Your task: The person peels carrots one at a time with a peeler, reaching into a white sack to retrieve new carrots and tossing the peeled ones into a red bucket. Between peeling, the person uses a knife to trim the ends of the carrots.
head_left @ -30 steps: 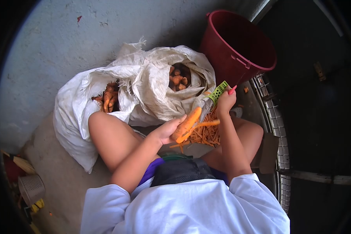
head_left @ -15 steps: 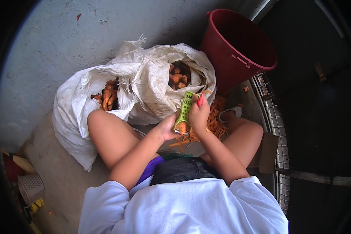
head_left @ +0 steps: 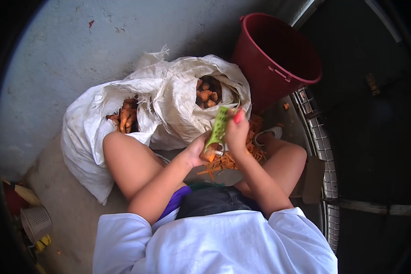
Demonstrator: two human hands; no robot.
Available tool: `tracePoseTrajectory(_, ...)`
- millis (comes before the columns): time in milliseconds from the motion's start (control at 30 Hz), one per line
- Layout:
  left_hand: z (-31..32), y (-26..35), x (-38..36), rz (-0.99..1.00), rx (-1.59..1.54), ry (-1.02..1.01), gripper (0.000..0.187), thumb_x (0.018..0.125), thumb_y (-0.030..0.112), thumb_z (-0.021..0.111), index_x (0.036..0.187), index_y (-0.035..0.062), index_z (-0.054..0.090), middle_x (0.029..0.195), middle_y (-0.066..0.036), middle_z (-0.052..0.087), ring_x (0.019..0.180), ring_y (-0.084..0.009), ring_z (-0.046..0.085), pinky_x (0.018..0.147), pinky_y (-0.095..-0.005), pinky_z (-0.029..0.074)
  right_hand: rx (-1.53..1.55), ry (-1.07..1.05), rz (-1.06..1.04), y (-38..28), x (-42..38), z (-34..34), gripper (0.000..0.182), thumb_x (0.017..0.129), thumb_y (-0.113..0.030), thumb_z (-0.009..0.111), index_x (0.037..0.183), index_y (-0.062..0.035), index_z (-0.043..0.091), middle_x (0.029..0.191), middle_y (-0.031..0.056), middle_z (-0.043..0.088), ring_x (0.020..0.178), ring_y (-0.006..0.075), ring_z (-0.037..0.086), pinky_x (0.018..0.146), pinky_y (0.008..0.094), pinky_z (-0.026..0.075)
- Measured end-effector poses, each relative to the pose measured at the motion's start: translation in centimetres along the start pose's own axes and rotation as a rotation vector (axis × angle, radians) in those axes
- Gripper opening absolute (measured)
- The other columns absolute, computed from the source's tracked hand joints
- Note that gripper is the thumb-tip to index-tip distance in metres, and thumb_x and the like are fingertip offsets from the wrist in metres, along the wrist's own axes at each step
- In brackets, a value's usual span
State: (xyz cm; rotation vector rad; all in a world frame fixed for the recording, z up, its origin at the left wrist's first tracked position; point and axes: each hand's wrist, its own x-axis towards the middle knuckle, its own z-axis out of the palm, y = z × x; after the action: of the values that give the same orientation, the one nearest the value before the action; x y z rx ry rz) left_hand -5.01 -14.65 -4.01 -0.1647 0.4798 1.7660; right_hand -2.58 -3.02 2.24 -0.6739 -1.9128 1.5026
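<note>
My left hand [head_left: 197, 151] is closed around a carrot [head_left: 209, 157], its orange end showing by the fingertips. A bright green, perforated peeler [head_left: 220, 126] slants over it, slightly blurred, its blade end down at the carrot. My right hand [head_left: 236, 137] grips the peeler from the right, and a small red piece [head_left: 238, 115] shows at its thumb side. Below and beside the hands lies a heap of orange peelings [head_left: 230, 160] on the floor between my legs.
Two white woven sacks stand ahead, a left sack [head_left: 84, 123] and a right sack [head_left: 178, 109], both holding brownish-orange roots. A dark red bucket [head_left: 265, 68] is behind them at right. Wire mesh [head_left: 318, 132] edges the right side; a perforated container [head_left: 36, 223] sits far left.
The peeler has tilted and turned against the carrot, and my right hand has shifted slightly with it. Both hands keep their hold.
</note>
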Motion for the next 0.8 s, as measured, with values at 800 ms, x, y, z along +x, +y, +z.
tracePoseTrajectory(800,0.4,0.0,-0.2,0.057,-0.060,0.119,0.031,0.088,0.028,0.030,0.101,0.0058,0.048,0.090,-0.007,0.056,0.080,-0.0194,0.056,0.068,-0.0345,0.047,-0.040,-0.042,-0.005,0.2,-0.8,1.0,0.012,0.081,-0.010,0.049,0.080,0.0016,0.052,0.057,0.0091,0.048,0.052,0.0130,0.042,0.049,0.0295,0.036)
